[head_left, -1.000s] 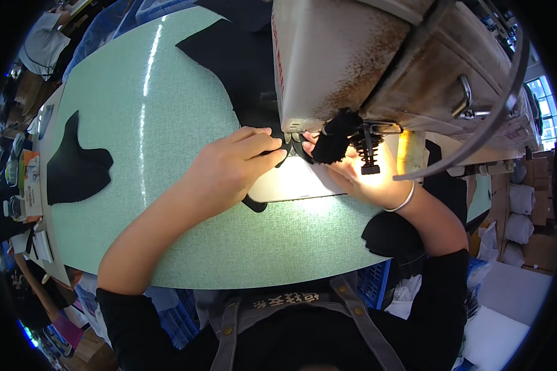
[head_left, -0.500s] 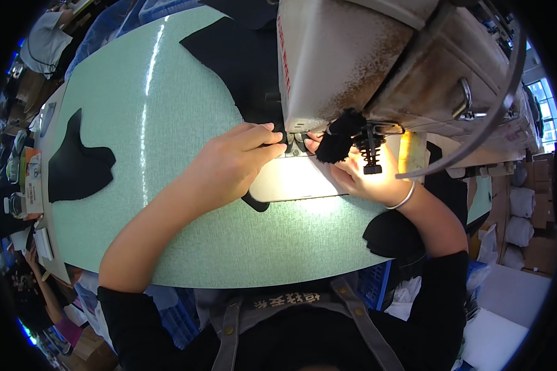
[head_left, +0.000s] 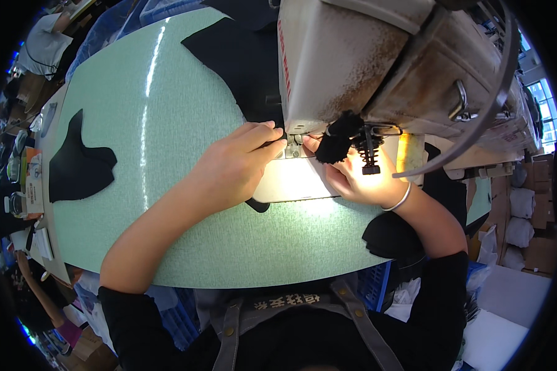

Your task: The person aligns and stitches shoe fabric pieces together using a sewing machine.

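Both my hands work at the needle area of a sewing machine (head_left: 346,68). My left hand (head_left: 238,161) is closed, thumb and fingers pinching the edge of a black fabric piece (head_left: 247,80) just left of the presser foot (head_left: 294,147). On the foot's other side, my right hand (head_left: 359,176) has its fingers bent toward the same spot; the machine's thread tensioner (head_left: 370,151) and a black fuzzy pad (head_left: 340,139) partly cover it. What the right fingertips hold is hidden. Under the hands lies the brightly lit metal bed plate (head_left: 297,182).
A cut black piece (head_left: 83,161) lies on the left of the green table (head_left: 185,247). Stacked black pieces (head_left: 393,235) sit by my right forearm. A blue crate (head_left: 372,284) stands below the table edge. Another person's arm (head_left: 40,290) shows at far left.
My hands stay almost in place at the presser foot, with only slight finger shifts. At far left, the other person's arm has moved a little.
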Action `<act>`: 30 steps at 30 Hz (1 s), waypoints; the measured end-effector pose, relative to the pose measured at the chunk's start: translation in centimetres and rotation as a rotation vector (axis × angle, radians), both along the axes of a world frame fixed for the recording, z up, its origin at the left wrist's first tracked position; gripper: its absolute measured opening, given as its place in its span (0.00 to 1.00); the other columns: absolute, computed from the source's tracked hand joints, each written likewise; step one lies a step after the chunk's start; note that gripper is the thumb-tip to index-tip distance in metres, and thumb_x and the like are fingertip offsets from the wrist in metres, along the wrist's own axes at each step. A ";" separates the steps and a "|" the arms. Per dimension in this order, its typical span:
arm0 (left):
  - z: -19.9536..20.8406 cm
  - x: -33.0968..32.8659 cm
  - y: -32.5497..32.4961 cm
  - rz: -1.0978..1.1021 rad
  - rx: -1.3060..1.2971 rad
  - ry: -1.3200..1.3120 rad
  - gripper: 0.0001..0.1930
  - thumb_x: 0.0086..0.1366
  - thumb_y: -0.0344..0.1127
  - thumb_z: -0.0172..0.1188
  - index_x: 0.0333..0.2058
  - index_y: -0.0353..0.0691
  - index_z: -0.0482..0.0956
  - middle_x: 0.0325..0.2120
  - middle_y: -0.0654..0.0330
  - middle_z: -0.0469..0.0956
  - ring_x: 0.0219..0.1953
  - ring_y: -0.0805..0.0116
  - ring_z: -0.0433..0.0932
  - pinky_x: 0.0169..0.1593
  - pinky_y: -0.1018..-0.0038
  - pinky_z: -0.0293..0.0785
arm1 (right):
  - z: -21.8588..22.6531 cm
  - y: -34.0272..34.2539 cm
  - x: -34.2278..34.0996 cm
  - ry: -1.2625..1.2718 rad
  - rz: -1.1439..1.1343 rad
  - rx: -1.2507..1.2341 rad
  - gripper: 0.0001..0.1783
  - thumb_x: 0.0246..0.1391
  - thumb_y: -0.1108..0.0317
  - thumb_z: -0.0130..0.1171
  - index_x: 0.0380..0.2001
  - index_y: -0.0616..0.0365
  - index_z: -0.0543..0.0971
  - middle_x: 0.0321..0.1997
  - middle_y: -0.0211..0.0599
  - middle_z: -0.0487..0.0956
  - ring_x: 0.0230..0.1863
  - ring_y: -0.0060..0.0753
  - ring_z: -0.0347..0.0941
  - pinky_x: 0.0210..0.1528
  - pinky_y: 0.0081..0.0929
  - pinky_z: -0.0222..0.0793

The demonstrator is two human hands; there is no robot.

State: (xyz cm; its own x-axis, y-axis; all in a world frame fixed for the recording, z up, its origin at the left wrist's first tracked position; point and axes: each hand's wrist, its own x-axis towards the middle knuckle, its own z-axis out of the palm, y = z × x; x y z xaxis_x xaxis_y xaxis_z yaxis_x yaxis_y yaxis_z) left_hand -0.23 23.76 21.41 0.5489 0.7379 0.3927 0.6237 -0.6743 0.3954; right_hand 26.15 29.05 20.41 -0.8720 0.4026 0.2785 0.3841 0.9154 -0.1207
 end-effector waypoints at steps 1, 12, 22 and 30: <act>0.0 0.1 0.0 0.014 -0.009 0.003 0.19 0.48 0.17 0.57 0.42 0.28 0.77 0.45 0.52 0.75 0.52 0.54 0.75 0.50 0.67 0.76 | 0.1 0.1 -0.1 -0.001 0.001 0.000 0.24 0.44 0.77 0.56 0.49 0.62 0.77 0.56 0.35 0.78 0.44 0.38 0.79 0.43 0.32 0.75; 0.1 0.2 0.1 0.001 -0.004 0.006 0.19 0.50 0.19 0.57 0.44 0.28 0.76 0.46 0.52 0.74 0.54 0.53 0.74 0.52 0.66 0.75 | -0.8 0.4 -0.1 0.122 -0.037 0.127 0.12 0.36 0.61 0.66 0.16 0.54 0.75 0.18 0.33 0.71 0.25 0.39 0.71 0.37 0.36 0.69; 6.1 -17.1 -6.7 0.703 -0.026 0.345 0.22 0.55 0.39 0.67 0.48 0.38 0.79 0.49 0.54 0.77 0.53 0.53 0.74 0.55 0.63 0.70 | 10.0 -4.4 5.6 -0.434 -0.273 -0.470 0.39 0.39 0.67 0.69 0.59 0.61 0.69 0.56 0.48 0.73 0.59 0.55 0.68 0.64 0.42 0.60; 1.9 -26.5 -12.6 0.931 -0.139 0.354 0.33 0.55 0.53 0.66 0.56 0.42 0.74 0.57 0.55 0.71 0.58 0.53 0.70 0.59 0.64 0.67 | 7.8 -10.8 13.9 -0.361 -0.581 -0.480 0.59 0.22 0.63 0.77 0.64 0.60 0.63 0.74 0.51 0.52 0.74 0.57 0.45 0.70 0.45 0.49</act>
